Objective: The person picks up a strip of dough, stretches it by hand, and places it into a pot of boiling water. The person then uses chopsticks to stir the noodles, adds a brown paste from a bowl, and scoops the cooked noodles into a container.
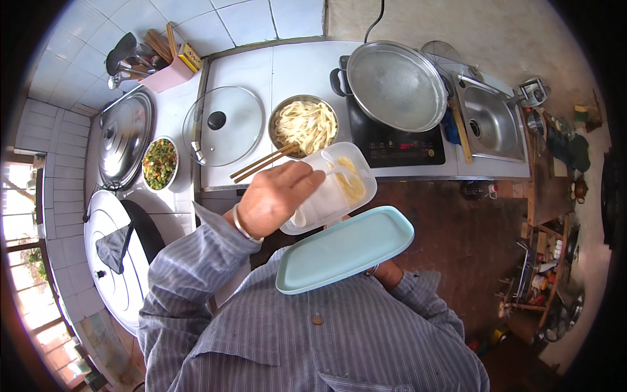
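Observation:
Pinched in my left hand is the handle of a small white spoon, whose bowl rests in yellowish granules in one compartment of a clear plastic container. Another white spoon lies in the compartment nearer my left wrist. My right hand supports the container from beneath, mostly hidden by the pale blue lid, which hangs tilted at the container's near side. Just beyond, a metal bowl holds wide noodles, with wooden chopsticks leaning across its rim.
A wide pan of cloudy liquid sits on an induction cooker. Right of it are a wooden-handled tool and a steel sink. Leftward lie a glass lid, a bowl of diced vegetables and a pink utensil holder.

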Demonstrator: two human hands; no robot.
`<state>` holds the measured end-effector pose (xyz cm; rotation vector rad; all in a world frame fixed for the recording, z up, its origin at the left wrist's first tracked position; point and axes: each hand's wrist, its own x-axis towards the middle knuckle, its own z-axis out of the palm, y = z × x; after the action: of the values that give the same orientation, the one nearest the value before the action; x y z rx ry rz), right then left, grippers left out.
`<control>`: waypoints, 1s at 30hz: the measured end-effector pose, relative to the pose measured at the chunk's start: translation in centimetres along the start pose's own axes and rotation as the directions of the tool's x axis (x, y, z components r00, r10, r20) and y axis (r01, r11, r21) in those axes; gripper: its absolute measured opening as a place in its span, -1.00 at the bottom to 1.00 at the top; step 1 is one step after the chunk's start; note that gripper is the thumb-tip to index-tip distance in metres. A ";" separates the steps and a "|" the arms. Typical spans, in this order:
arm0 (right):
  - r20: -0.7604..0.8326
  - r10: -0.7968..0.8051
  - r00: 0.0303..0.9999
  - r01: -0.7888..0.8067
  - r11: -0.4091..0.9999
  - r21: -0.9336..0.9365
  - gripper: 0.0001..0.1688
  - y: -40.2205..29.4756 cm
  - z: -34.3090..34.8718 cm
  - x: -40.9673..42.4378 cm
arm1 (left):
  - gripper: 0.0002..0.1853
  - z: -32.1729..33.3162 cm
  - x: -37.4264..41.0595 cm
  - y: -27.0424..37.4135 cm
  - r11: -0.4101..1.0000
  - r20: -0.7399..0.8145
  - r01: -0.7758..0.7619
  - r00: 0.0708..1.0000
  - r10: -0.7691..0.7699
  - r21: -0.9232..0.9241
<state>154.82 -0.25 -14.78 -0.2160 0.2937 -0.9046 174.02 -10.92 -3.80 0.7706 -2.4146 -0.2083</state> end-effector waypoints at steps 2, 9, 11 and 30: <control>0.024 -0.115 0.993 0.117 0.980 -0.163 -0.66 2.3 -1.8 0.1 | -0.87 -2.0 -1.1 0.6 0.932 0.086 0.286 0.958 -0.273 -0.223; 0.009 -0.186 0.983 0.101 0.493 -0.864 -0.75 4.3 -1.9 2.2 | -0.75 -3.1 -5.0 -2.0 0.918 0.132 0.390 0.916 -0.379 -0.069; 0.015 -0.226 0.974 0.081 0.289 -0.954 -0.76 4.4 -2.4 3.5 | -0.69 -5.8 -5.0 -1.9 0.869 0.005 0.495 0.869 -0.495 0.000; -0.421 -0.297 0.857 -0.106 0.699 -0.707 -0.50 -2.1 2.4 52.1 | -0.85 -8.4 -25.1 -1.7 -0.060 -0.180 0.771 -0.222 -0.958 -0.634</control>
<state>184.45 -42.91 -20.17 -0.7290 1.1611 -0.9086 196.21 2.26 -9.80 1.9840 -0.5871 -0.7342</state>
